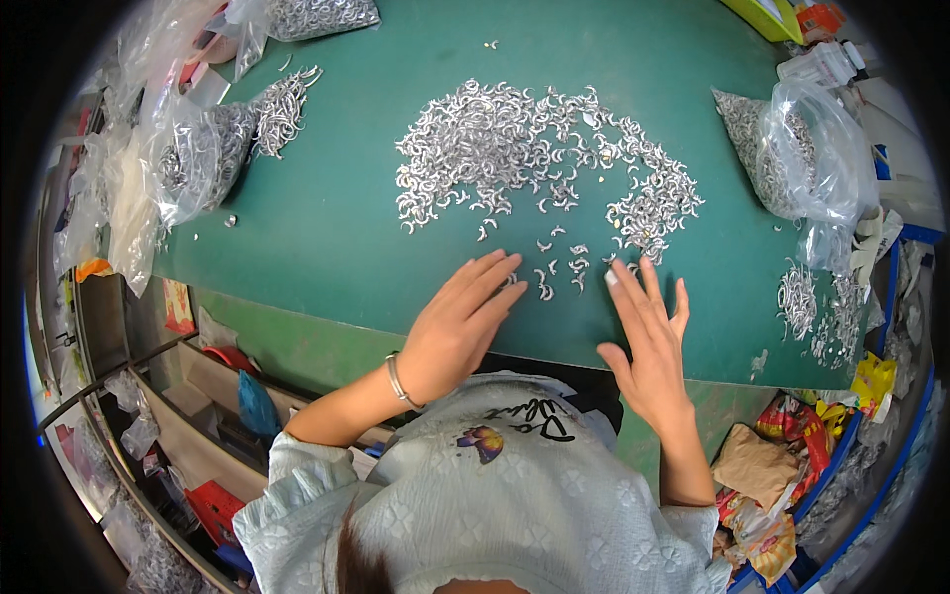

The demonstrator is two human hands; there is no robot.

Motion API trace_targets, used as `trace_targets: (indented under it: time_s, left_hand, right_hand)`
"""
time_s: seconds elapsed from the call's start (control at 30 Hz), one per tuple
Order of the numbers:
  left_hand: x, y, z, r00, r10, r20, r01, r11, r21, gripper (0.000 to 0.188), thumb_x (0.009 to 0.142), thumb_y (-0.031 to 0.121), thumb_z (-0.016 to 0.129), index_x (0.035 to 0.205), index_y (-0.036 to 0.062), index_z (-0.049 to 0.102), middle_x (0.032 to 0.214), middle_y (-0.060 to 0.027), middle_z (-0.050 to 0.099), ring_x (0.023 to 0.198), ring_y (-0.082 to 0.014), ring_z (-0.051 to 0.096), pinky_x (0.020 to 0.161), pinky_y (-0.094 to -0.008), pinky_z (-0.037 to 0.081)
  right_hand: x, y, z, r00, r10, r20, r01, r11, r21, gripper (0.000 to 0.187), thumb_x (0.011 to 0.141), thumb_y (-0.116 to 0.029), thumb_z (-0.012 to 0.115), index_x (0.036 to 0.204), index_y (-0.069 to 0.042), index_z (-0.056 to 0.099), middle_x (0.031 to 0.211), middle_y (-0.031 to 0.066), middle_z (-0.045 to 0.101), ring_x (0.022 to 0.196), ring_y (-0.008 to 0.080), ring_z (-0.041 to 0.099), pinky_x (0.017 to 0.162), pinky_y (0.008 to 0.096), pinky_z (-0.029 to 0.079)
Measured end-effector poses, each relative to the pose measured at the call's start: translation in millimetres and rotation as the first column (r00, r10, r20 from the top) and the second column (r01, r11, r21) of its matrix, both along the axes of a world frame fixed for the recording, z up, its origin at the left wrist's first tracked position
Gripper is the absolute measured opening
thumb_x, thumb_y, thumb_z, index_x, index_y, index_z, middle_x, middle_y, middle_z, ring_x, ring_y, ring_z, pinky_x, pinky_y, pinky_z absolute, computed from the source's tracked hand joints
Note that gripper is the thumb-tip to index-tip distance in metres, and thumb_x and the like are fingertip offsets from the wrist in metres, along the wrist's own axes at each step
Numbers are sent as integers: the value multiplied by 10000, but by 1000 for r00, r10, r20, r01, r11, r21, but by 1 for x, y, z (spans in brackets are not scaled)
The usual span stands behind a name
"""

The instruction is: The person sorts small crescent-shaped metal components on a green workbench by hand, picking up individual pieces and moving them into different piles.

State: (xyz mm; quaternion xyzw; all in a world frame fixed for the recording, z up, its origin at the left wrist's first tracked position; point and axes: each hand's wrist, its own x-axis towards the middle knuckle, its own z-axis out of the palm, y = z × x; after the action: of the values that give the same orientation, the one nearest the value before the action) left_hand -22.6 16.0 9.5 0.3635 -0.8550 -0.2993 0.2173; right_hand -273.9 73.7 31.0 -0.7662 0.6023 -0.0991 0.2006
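A large heap of small silvery crescent-shaped metal pieces (465,148) lies on the green table (327,238). To its right, a looser band of the same pieces (658,198) curves toward me. Several stray crescents (578,265) are scattered between my two hands. My left hand (460,322), with a bangle at the wrist, rests near the table's front edge, fingers stretched out; its fingertips hide a piece or two. On the other side, my right hand (645,337) has its fingers spread, the tips at the lower end of the looser band. I see nothing gripped in either hand.
Clear plastic bags of metal pieces stand at the left (203,148) and right (767,148), and another bag (322,15) lies at the far left. Small piles lie at the right corner (797,302) and beside the left bag (282,114). Shelving (188,416) stands below left.
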Motion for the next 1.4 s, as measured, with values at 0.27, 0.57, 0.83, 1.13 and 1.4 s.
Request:
trace_targets:
  time_s: [0.27, 0.57, 0.83, 1.13, 1.4]
  left_hand:
    - [6, 8, -5, 995, 75, -71, -80, 994, -70, 331, 784, -47, 662, 1111, 9, 646, 1275, -158, 582, 1207, -373, 531, 1001, -461, 426]
    - [2, 13, -1, 989, 151, 11, -150, 988, -45, 357, 785, 28, 715, 1134, 54, 641, 1215, -115, 558, 1101, -329, 516, 927, -422, 378]
    - [12, 10, -3, 972, 222, 77, -220, 975, -41, 423, 761, 46, 741, 1169, 68, 631, 1197, -105, 554, 1081, -293, 523, 900, -388, 374]
    - [0, 14, 6, 970, 240, 43, -237, 970, -56, 500, 709, 187, 817, 1165, 95, 632, 1187, -112, 527, 1128, -324, 468, 941, -436, 327]
    - [-1, 18, -5, 981, 187, 43, -184, 980, -70, 369, 731, 153, 795, 1065, 101, 648, 1143, -98, 540, 1081, -300, 484, 898, -427, 326]
  right_hand:
    - [12, 19, -1, 994, -53, -93, 51, 998, -24, 726, 771, -337, 745, 1396, -77, 484, 1561, 88, 306, 1463, 385, 192, 1070, 719, 151]
    - [31, 29, -7, 998, 15, -54, -12, 998, 56, 773, 736, -419, 759, 1398, -119, 496, 1571, 104, 279, 1459, 418, 171, 1049, 740, 158]
    - [47, 21, -8, 999, -26, -35, 26, 1000, 5, 786, 760, -439, 727, 1409, -80, 468, 1576, 91, 276, 1467, 411, 152, 1047, 736, 144]
    - [31, 18, -5, 996, -88, 10, 88, 991, -98, 685, 775, -309, 734, 1357, -28, 507, 1509, 66, 395, 1454, 353, 245, 1074, 706, 110]
    - [36, 24, -9, 998, -16, 59, 18, 1000, -22, 683, 783, -326, 728, 1356, -25, 508, 1515, 58, 391, 1466, 350, 222, 1079, 697, 99]
